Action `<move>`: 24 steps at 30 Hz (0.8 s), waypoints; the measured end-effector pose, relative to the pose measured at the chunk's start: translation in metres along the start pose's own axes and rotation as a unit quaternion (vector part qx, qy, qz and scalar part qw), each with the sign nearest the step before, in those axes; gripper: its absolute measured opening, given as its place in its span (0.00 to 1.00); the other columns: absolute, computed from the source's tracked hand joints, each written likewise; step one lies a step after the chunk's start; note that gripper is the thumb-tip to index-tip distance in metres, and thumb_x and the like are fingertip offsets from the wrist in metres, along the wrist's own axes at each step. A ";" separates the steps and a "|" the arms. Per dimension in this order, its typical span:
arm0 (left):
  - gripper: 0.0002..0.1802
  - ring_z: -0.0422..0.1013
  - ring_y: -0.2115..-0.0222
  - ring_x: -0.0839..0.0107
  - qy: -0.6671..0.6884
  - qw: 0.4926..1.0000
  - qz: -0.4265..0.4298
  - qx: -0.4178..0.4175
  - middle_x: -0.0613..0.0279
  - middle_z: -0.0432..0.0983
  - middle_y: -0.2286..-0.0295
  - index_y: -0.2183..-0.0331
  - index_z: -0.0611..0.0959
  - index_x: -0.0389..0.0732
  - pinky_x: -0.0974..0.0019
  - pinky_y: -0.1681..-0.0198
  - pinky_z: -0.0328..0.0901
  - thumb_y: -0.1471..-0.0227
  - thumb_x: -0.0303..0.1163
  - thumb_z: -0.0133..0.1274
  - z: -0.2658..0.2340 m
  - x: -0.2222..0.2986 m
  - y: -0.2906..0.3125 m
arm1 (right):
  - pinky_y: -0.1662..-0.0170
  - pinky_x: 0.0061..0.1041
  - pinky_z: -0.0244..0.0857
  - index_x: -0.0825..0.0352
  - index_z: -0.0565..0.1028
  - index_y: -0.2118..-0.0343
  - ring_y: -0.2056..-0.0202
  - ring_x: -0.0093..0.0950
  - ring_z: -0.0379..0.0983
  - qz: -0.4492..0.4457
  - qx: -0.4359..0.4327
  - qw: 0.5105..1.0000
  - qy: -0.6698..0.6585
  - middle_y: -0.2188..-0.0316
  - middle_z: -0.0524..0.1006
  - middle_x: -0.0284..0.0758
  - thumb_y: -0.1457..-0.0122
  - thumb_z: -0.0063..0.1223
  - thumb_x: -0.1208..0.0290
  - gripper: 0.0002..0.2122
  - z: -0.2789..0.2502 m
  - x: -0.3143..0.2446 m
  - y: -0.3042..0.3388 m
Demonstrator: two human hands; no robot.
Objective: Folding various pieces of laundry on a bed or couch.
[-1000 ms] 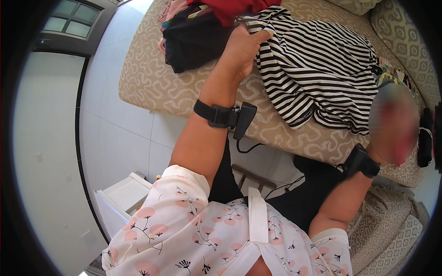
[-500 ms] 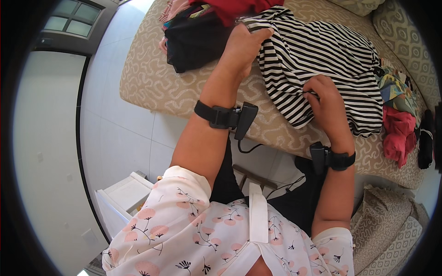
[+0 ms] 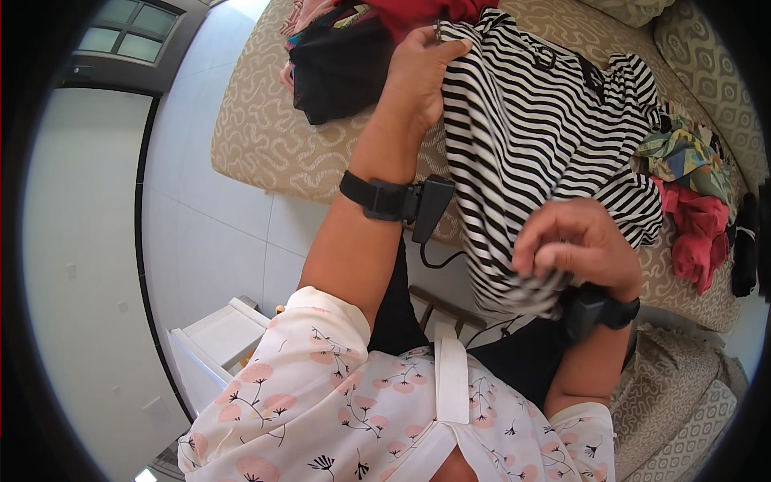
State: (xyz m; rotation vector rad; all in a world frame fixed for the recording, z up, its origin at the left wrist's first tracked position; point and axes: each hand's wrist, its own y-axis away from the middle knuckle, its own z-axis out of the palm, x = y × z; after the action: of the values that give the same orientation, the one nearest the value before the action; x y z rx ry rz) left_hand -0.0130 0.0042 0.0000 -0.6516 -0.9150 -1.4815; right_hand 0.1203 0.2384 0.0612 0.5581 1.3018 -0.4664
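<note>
A black-and-white striped shirt [image 3: 522,136] lies partly spread on the couch seat, its near end hanging over the front edge toward my lap. My left hand [image 3: 422,76] is closed on the shirt's far-left edge, thumb pressed against the fingers. Over the near end hovers my right hand [image 3: 578,245], somewhat blurred. Its fingers are loosely curled, the thumb stands apart from them, and no cloth shows between. Just below that hand the striped hem is smeared by motion. Small black details show on the shirt's far part.
The patterned beige couch [image 3: 257,153] carries a black garment [image 3: 337,76] and red cloth [image 3: 418,16] at far left. Pink clothing [image 3: 697,233] and multicoloured clothing [image 3: 683,153] lie at right. Cushions [image 3: 666,394] stand at lower right; a white cabinet-like piece [image 3: 217,337] at lower left.
My right hand has moved nearer my body, and the shirt's near end has come with it over the couch edge. The fingers have loosened. My left hand keeps its hold, barely shifted.
</note>
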 end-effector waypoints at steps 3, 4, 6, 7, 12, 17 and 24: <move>0.24 0.75 0.66 0.69 -0.037 0.999 0.023 0.028 0.56 0.76 0.65 0.53 0.70 0.30 0.69 0.60 0.72 0.53 0.18 0.57 0.002 0.005 0.003 | 0.62 0.19 0.68 0.71 0.75 0.63 0.67 0.21 0.74 -0.020 0.217 0.976 -0.006 0.68 0.77 0.35 0.40 0.50 0.77 0.05 -0.011 0.012 -0.004; 0.25 0.75 0.65 0.69 -0.079 0.995 0.046 0.033 0.56 0.76 0.64 0.52 0.69 0.29 0.70 0.60 0.72 0.53 0.18 0.58 -0.001 0.003 0.000 | 0.60 0.20 0.67 0.70 0.75 0.64 0.65 0.20 0.73 -0.046 0.319 0.945 0.059 0.67 0.77 0.33 0.40 0.50 0.75 0.05 -0.017 0.014 -0.007; 0.28 0.74 0.65 0.71 -0.138 0.986 0.079 0.038 0.58 0.76 0.64 0.51 0.67 0.29 0.72 0.60 0.70 0.54 0.19 0.59 -0.004 0.002 -0.002 | 0.59 0.22 0.67 0.69 0.76 0.62 0.64 0.22 0.73 -0.069 0.466 0.874 0.118 0.66 0.77 0.33 0.42 0.53 0.74 0.07 -0.039 0.031 -0.010; 0.28 0.74 0.65 0.71 -0.137 0.987 0.079 0.036 0.58 0.76 0.64 0.51 0.67 0.29 0.72 0.60 0.70 0.54 0.19 0.59 -0.004 0.000 -0.004 | 0.59 0.22 0.67 0.69 0.76 0.62 0.64 0.22 0.73 -0.069 0.467 0.873 0.120 0.66 0.77 0.33 0.42 0.53 0.74 0.07 -0.048 0.038 -0.006; 0.27 0.72 0.67 0.75 -0.372 0.892 0.241 0.091 0.60 0.75 0.65 0.53 0.71 0.33 0.74 0.62 0.68 0.56 0.23 0.61 -0.010 -0.004 -0.008 | 0.57 0.33 0.68 0.66 0.75 0.61 0.62 0.37 0.74 0.036 0.469 0.687 0.554 0.63 0.76 0.39 0.50 0.58 0.77 0.12 -0.062 0.064 -0.003; 0.20 0.71 0.64 0.74 -0.381 0.890 0.234 0.086 0.59 0.74 0.62 0.59 0.77 0.37 0.72 0.59 0.67 0.59 0.25 0.62 -0.010 0.002 -0.006 | 0.59 0.36 0.66 0.67 0.73 0.66 0.61 0.39 0.72 0.138 0.403 0.694 0.580 0.69 0.75 0.39 0.48 0.55 0.77 0.07 -0.058 0.054 -0.011; 0.19 0.68 0.55 0.56 -0.527 0.705 0.471 0.066 0.56 0.76 0.63 0.62 0.81 0.41 0.59 0.46 0.58 0.62 0.30 0.64 0.006 -0.010 0.002 | 0.63 0.31 0.65 0.69 0.72 0.68 0.68 0.40 0.73 0.020 0.478 0.760 0.441 0.73 0.75 0.40 0.44 0.51 0.76 0.04 -0.064 0.056 -0.014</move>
State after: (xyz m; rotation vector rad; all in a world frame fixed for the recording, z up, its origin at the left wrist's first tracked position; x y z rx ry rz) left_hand -0.0100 0.0143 -0.0049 -1.6216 -1.1993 0.0137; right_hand 0.0746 0.2666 -0.0062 1.8349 1.8855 -0.8960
